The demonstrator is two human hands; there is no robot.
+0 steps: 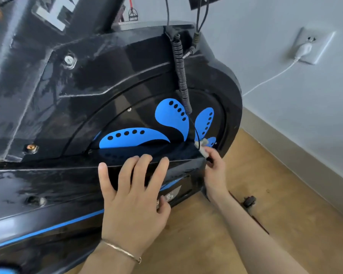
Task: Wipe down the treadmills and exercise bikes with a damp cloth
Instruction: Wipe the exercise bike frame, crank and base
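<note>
A close view, looking down, of a black exercise bike [111, 80] whose glossy flywheel housing fills the frame from 9 o'clock through the centre. Blue petal-shaped decals [135, 137] with rows of black dots sit on the round cover just right of centre.

The left hand [133, 198] comes in from 6 o'clock and lies flat on the bike's lower frame. Its fingers [141, 167] are straight and spread, released, with the tips resting on a ledge under the decals. A thin bracelet [123, 251] circles that wrist.

The right hand [216, 171] reaches in from 5 o'clock to the housing's lower edge, at about 3 o'clock from the left hand. Its fingers are curled and pinch a small pale wad, probably the cloth [203, 144] — the view is too blurred there to be sure. The wad touches the housing beside the rightmost decal.

A ribbed black cable [180, 72] hangs down the housing from 12 o'clock.

At 2 o'clock a white wall outlet [313, 46] holds a white plug [304, 50], and its cord [269, 78] trails down behind the bike. Wooden floor [285, 194] shows at 4 o'clock, with a small black wheel [249, 201] just beside the right forearm.
</note>
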